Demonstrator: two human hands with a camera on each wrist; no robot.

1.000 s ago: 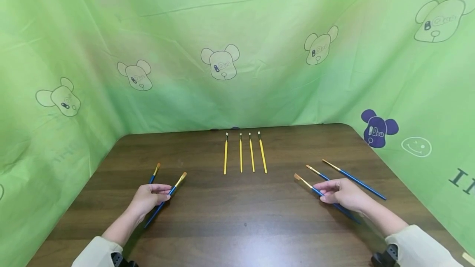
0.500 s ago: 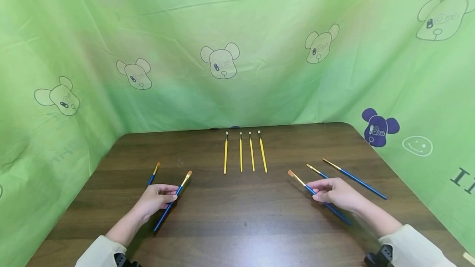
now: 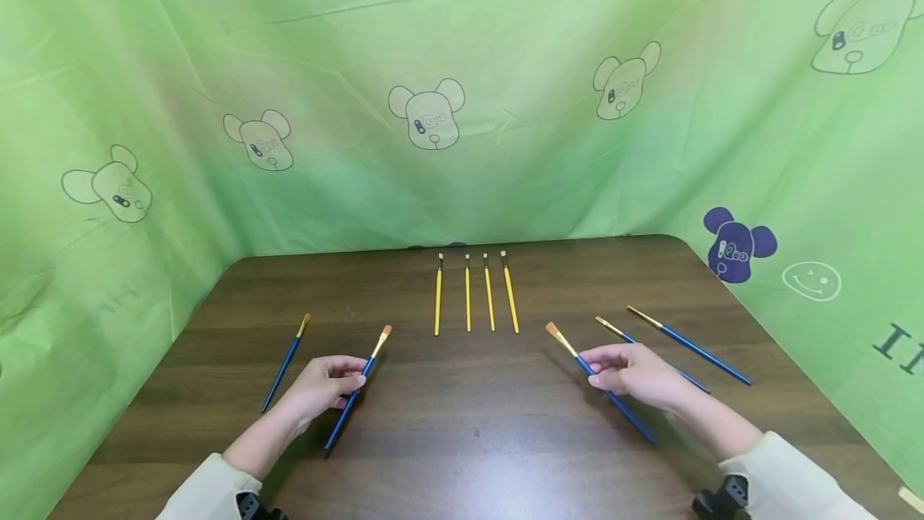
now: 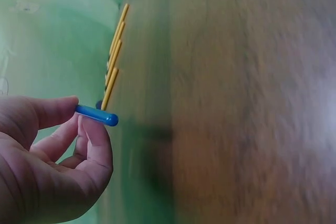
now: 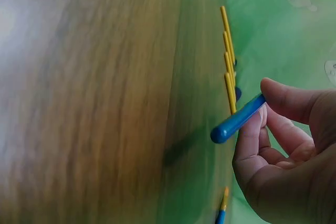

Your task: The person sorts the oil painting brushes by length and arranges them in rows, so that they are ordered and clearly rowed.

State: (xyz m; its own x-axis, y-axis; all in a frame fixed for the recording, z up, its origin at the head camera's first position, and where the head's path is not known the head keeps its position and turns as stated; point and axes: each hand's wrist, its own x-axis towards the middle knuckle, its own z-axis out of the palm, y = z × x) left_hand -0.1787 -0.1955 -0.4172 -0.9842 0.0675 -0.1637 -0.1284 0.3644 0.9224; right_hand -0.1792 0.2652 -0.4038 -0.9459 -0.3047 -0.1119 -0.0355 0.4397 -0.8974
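My left hand (image 3: 325, 387) pinches a blue-handled paintbrush (image 3: 345, 416) between thumb and fingers, its orange bristles tilted up and away to the right. In the left wrist view the rounded blue handle end (image 4: 100, 115) points back at the camera. My right hand (image 3: 635, 375) pinches another blue-handled paintbrush (image 3: 628, 416), its bristles slanting up to the left. From the right wrist view, thumb and fingers grip that blue handle (image 5: 236, 120). Beyond both hands, several yellow-handled paintbrushes (image 3: 468, 295) lie side by side, bristles pointing to the far edge.
On the brown wooden table (image 3: 447, 472), a blue paintbrush (image 3: 285, 371) lies left of my left hand. Past my right hand lie two more, a nearer blue paintbrush (image 3: 613, 329) partly covered by the hand and a farther blue paintbrush (image 3: 700, 351). A green printed cloth (image 3: 346, 143) surrounds the table.
Both hands have moved inward toward the middle with their paintbrushes, the left hand rightward and the right hand leftward. More of the paintbrushes lying beside them now shows.
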